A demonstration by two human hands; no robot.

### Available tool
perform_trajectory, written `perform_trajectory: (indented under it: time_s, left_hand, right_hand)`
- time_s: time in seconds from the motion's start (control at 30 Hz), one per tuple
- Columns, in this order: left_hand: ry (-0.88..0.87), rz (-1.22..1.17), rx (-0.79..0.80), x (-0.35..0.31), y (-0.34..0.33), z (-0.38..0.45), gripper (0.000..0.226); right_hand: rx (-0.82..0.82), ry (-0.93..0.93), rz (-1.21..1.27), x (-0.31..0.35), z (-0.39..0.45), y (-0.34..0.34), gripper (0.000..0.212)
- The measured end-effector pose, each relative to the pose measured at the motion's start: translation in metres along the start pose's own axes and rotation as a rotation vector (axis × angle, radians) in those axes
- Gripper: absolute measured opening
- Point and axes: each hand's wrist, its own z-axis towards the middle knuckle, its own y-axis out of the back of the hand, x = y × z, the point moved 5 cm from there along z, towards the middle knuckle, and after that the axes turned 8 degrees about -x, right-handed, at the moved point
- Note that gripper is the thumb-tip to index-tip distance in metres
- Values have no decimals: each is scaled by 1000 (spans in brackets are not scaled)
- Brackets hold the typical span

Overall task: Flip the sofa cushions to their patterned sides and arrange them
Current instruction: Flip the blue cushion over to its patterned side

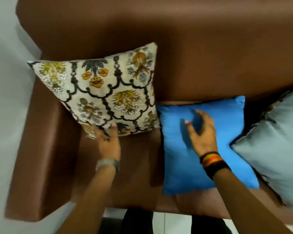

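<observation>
Sofa: brown leather one (pixel 210 48), seen from above, and I'm using it as the landmark for everything. Its left armrest runs down the left side of the view, its backrest fills the top.

Floral cushion: cream cushion with black scrollwork and yellow/orange flowers (pixel 105 93), patterned side facing up. It sits at the sofa's left end, propped back against the backrest, with its left corner sticking out over the armrest.

Left hand: the left hand (pixel 108 141) is at the near bottom edge of the floral cushion, over the sofa seat. Fingers look curled onto that edge, but it's pretty blurry, so can't really tell if it's an actual grip or just touching. There's a silvery watch (pixel 107 163) on that wrist.

Blue cushion: plain bright blue cushion (pixel 227 132), lying flat on the sofa seat just right of the floral one, nearly touching it. Only a plain side is showing.

Right hand: the right hand (pixel 201 130) rests on top of the blue cushion, palm down, fingers spread and open, not gripping anything. Striped black, orange and yellow wristbands (pixel 213 162) on the wrist.

Grey cushion: pale grey cushion with dark piping (pixel 277 149), furthest right on the sofa, tilted, its lower left edge overlapping the blue one. Plain side up.
</observation>
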Motion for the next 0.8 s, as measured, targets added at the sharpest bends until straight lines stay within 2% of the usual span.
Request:
perform_trajectory:
  time_s: [0.1,0.2,0.33,0.43,0.5,0.57,0.6,0.63,0.7,0.73,0.8]
  left_hand:
    - [-24,119,291,46,-69,-95,77]
    - [-40,159,445,69,-128,-145,73]
    - [-49,259,376,73,-162,-153,94]
    - [-47,351,386,70,-155,-151,84]
    - [-48,362,396,65,-141,-145,82]
    - [7,322,384,47,-125,-139,74]
    - [71,290,381,42,-112,-129,63]
    - [114,284,412,36,-102,-121,50]
    - [178,324,442,56,-70,-79,48]
    - [175,368,425,59,-60,-68,53]
    - [120,511,418,65,-59,-53,39]
  right_hand:
    - [9,-112,-149,-91,5,80,76]
    - [120,-344,-26,-148,20,130,85]
    - [112,-558,58,-195,40,167,83]
    - [301,-552,127,-202,26,161,87]
    - [400,-480,81,-195,19,159,77]
    - [401,-446,121,-189,20,172,91]
    - [388,-441,158,-182,23,186,98]
    - [381,-447,211,-179,26,199,91]
    - [411,-462,292,-167,31,226,42]
    - [440,-446,332,-160,36,238,32]
    - [466,-419,366,-146,49,253,37]
